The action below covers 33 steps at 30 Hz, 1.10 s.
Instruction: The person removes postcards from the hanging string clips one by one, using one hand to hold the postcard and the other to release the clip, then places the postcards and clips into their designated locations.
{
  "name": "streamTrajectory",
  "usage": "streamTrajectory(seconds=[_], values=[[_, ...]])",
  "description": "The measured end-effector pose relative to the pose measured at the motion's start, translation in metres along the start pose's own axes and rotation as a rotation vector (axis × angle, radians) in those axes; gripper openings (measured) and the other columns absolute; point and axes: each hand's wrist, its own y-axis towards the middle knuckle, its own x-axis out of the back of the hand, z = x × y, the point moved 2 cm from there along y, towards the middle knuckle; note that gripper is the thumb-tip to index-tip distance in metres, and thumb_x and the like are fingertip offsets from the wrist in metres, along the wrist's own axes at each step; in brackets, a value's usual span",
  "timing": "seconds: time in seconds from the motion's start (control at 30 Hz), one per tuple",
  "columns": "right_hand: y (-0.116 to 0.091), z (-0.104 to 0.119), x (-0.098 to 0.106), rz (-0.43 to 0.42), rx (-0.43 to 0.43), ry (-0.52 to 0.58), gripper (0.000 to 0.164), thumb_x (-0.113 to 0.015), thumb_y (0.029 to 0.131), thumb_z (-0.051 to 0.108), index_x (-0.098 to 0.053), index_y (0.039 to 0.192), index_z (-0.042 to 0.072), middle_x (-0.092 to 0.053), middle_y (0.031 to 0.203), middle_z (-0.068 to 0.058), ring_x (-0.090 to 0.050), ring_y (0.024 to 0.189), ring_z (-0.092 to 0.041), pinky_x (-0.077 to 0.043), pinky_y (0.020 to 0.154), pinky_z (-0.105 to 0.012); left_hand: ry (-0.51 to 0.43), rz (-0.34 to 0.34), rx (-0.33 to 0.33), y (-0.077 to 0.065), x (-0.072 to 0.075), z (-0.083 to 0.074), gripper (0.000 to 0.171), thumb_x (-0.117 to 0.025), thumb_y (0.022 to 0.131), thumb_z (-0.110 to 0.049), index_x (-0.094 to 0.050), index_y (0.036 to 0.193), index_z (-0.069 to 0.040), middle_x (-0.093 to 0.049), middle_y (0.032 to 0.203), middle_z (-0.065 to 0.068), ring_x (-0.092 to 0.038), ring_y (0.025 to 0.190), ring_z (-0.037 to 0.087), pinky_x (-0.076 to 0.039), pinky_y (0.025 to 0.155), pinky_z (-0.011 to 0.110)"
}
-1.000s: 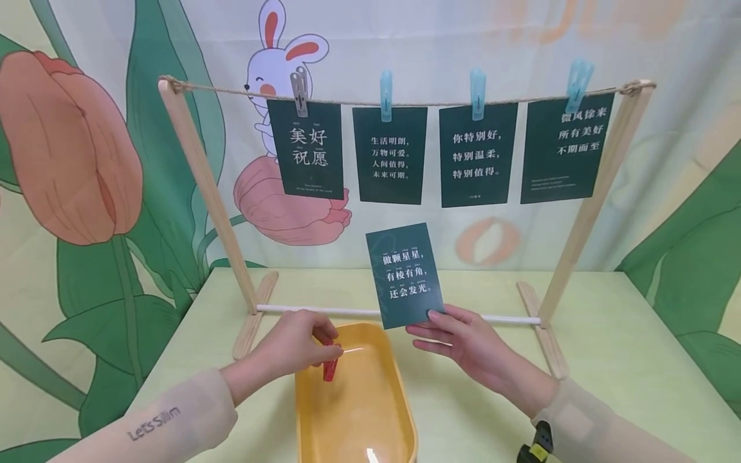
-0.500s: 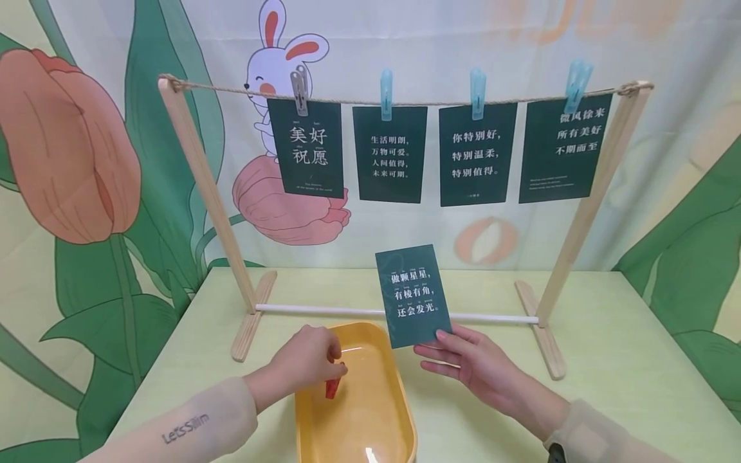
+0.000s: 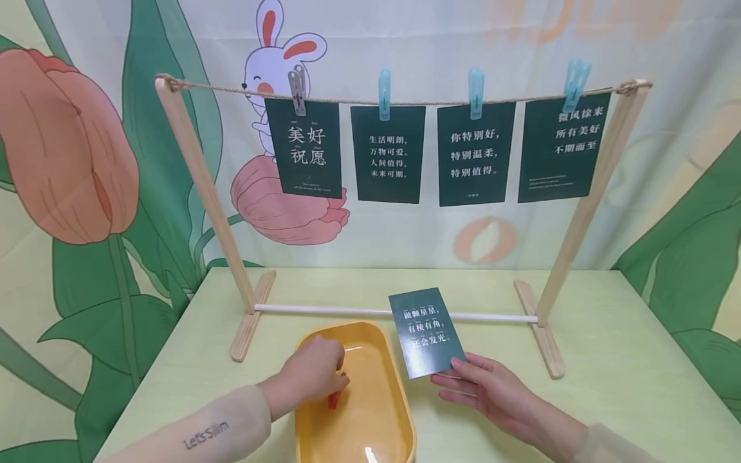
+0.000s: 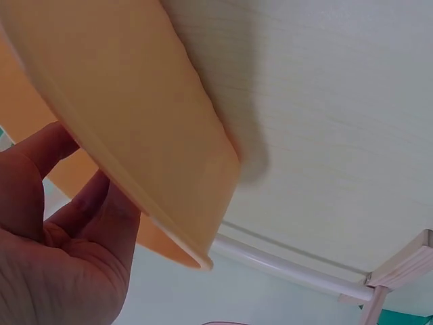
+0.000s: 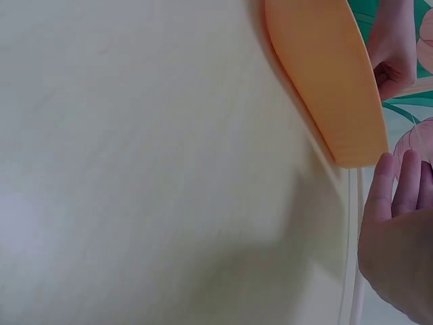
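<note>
In the head view my left hand point(image 3: 312, 370) pinches a small red clothespin point(image 3: 334, 400) low inside the yellow tray point(image 3: 373, 424). Most of the clothespin is covered by the fingers, and the left wrist view does not show it; there my fingers reach behind the tray's wall point(image 4: 149, 101). My right hand point(image 3: 492, 389) grips a dark green card point(image 3: 425, 331) with white Chinese text by its lower right corner. The card tilts back just right of the tray. In the right wrist view, the straight fingers of that hand appear, but the card is hidden.
A wooden rack point(image 3: 202, 186) stands behind the tray, with a twine line point(image 3: 428, 103) across its top. Several green cards hang there, one by a grey clothespin point(image 3: 298, 90), others by light blue clothespins point(image 3: 384, 94). A white rod point(image 3: 324, 310) joins the rack's feet.
Both hands have come down and toward the viewer, shifting slightly right. The red clothespin has sunk deeper into the tray, and the held card has lowered and tilted back.
</note>
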Motion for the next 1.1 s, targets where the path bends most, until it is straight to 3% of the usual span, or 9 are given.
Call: streamTrajectory(seconds=[0.17,0.3,0.67,0.87,1.1], values=[[-0.007,-0.006,0.008,-0.028,-0.016,0.018,0.034,-0.051,0.099,0.018,-0.047,0.127,0.000,-0.049,0.123,-0.024,-0.046,0.117,-0.036,-0.037,0.095,-0.048,0.087,-0.021,-0.022,0.002,-0.004,-0.001,0.036,-0.068,0.074,-0.013,-0.042,0.049,-0.017,-0.032,0.039,-0.013,-0.032,0.039,0.006,-0.029,0.038,0.024],[-0.014,-0.010,0.013,-0.044,-0.048,0.020,0.034,-0.052,0.098,0.020,-0.049,0.126,0.001,-0.050,0.122,-0.023,-0.047,0.116,-0.035,-0.037,0.094,-0.047,0.133,-0.020,-0.031,0.003,-0.005,-0.001,0.035,-0.066,0.074,-0.012,-0.045,0.047,-0.020,-0.033,0.038,-0.015,-0.037,0.040,0.007,-0.034,0.042,0.023],[-0.027,-0.021,0.022,-0.094,-0.159,0.016,0.036,-0.054,0.097,0.025,-0.050,0.126,0.003,-0.052,0.122,-0.019,-0.048,0.116,-0.031,-0.039,0.092,-0.045,0.186,0.033,0.011,0.007,-0.014,0.000,0.033,-0.055,0.071,-0.009,-0.045,0.043,-0.023,-0.033,0.036,-0.015,-0.040,0.044,0.009,-0.036,0.045,0.021],[-0.031,-0.025,0.024,-0.140,-0.200,0.023,0.037,-0.056,0.096,0.025,-0.050,0.126,0.004,-0.052,0.121,-0.019,-0.048,0.115,-0.030,-0.042,0.090,-0.040,0.222,0.036,0.028,0.008,-0.016,0.002,0.028,-0.055,0.071,-0.008,-0.045,0.047,-0.019,-0.035,0.040,-0.010,-0.041,0.045,0.011,-0.038,0.045,0.022],[-0.036,-0.030,0.027,-0.102,-0.204,0.060,0.034,-0.054,0.097,0.022,-0.050,0.125,0.003,-0.051,0.121,-0.021,-0.048,0.115,-0.031,-0.044,0.086,-0.037,0.262,0.049,0.050,0.008,-0.018,0.002,0.022,-0.053,0.069,-0.003,-0.045,0.054,-0.016,-0.041,0.052,-0.003,-0.041,0.047,0.014,-0.037,0.044,0.023]])
